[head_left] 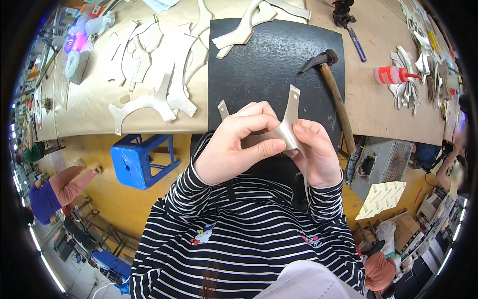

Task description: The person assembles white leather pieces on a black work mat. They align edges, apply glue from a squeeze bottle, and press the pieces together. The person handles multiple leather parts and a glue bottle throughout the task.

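Note:
A pale metallic, Y-shaped strap piece (284, 130), possibly leather, is held up in front of my body, just off the table's near edge. My left hand (234, 139) pinches it from the left, thumb across its middle. On the other side, my right hand (317, 152) grips it between thumb and fingers. One arm of the piece points up and away, with small marks at its tip. Another end shows beyond my left knuckles, and a strip hangs down by my right palm. My fingers hide part of it.
A black mat (274, 65) lies on the table, bearing a wooden-handled hammer (334, 87) and similar pieces (239, 31). More pale cut pieces (178, 74) lie left. A red-and-white squeeze bottle (391, 75) lies right. A blue stool (128, 160) stands below the table.

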Available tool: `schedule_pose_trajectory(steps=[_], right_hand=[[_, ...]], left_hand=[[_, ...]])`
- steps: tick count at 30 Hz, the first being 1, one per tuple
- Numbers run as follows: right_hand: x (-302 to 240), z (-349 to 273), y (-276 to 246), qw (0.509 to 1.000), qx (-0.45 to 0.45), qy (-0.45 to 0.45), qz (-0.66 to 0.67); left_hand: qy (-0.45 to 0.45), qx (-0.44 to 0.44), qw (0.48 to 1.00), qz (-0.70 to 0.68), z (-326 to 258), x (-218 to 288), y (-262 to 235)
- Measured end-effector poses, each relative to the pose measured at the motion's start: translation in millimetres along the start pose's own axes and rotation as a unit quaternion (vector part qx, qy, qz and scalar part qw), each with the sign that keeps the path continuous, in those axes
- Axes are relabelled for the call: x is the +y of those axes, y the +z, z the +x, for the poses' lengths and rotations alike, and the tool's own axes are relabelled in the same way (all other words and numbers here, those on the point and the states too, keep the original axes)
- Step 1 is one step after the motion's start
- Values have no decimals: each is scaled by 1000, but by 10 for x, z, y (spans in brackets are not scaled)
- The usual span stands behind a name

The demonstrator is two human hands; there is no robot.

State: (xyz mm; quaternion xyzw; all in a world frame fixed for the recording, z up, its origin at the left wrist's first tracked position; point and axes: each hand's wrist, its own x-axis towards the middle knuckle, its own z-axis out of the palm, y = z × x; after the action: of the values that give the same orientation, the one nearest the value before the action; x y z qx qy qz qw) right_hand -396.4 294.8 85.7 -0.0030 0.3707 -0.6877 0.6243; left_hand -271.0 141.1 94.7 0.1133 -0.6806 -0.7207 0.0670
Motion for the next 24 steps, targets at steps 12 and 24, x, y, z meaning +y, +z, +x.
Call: schedule_pose_trajectory(steps=[12,24], right_hand=[[-239,-148,133,771,54,-282,-568],[-1076,-545,-53,627,319,-478,-526]], left_hand=[[124,21,959,254,119,134,-50],[146,243,901,328,236,-216,180]])
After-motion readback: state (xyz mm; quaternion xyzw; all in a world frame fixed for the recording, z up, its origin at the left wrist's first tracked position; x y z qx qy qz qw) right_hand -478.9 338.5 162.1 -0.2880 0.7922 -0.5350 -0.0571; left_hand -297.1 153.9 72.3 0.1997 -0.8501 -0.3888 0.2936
